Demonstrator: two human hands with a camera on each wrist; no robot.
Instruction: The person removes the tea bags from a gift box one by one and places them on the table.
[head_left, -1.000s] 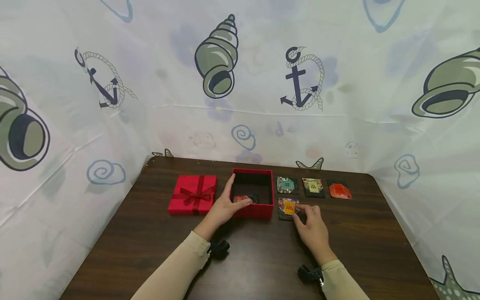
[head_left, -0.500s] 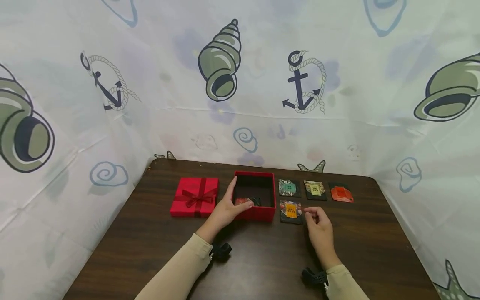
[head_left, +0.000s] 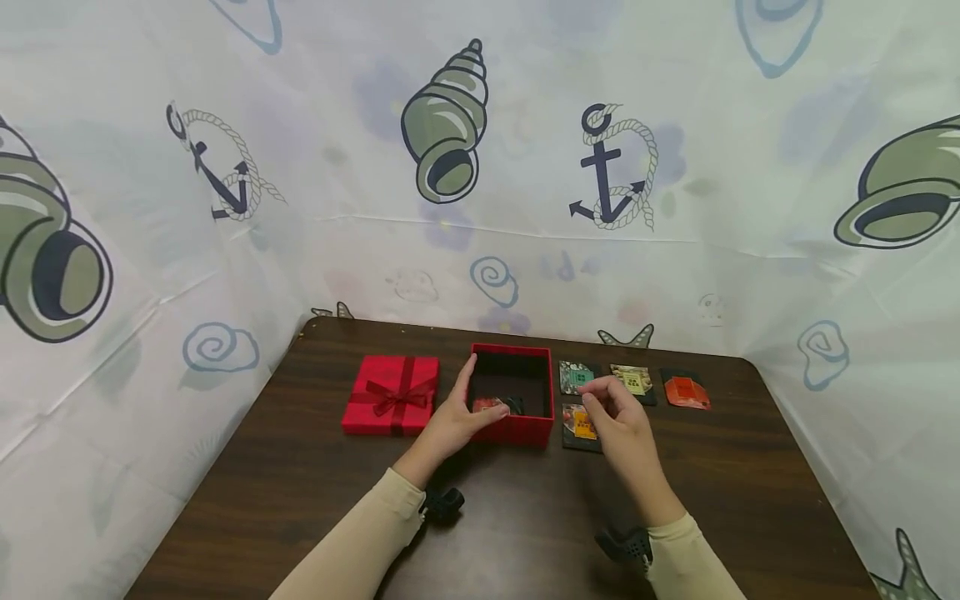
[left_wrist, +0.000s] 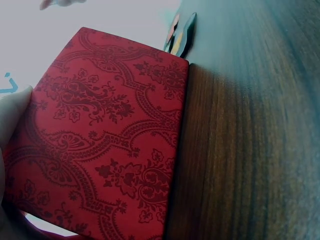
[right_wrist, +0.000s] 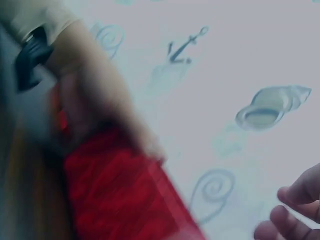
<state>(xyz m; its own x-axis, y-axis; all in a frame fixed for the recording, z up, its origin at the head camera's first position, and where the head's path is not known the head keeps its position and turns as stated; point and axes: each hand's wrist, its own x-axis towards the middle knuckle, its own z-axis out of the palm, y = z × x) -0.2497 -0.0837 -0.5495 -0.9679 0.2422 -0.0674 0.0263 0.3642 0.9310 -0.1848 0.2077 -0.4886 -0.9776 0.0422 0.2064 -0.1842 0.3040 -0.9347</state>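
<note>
My left hand holds an open red gift box at its left side, the thumb over the front rim. The left wrist view shows the patterned front wall up close. Inside the dark box lies a small flat red packet beside something dark, partly hidden by the thumb. To the right of the box my right hand hovers over a flat square packet with a yellow label, covering part of it. Its fingertips are loosely bent with nothing between them in the right wrist view.
The red lid with its ribbon bow lies left of the box. Behind my right hand lie a green-labelled packet, a pale yellow-labelled one and an orange-red one in a row. A patterned cloth stands behind the table.
My right hand let go of the yellow-labelled packet on the table, drew off to the right, then came up and left over it. The left hand stays on the box.
</note>
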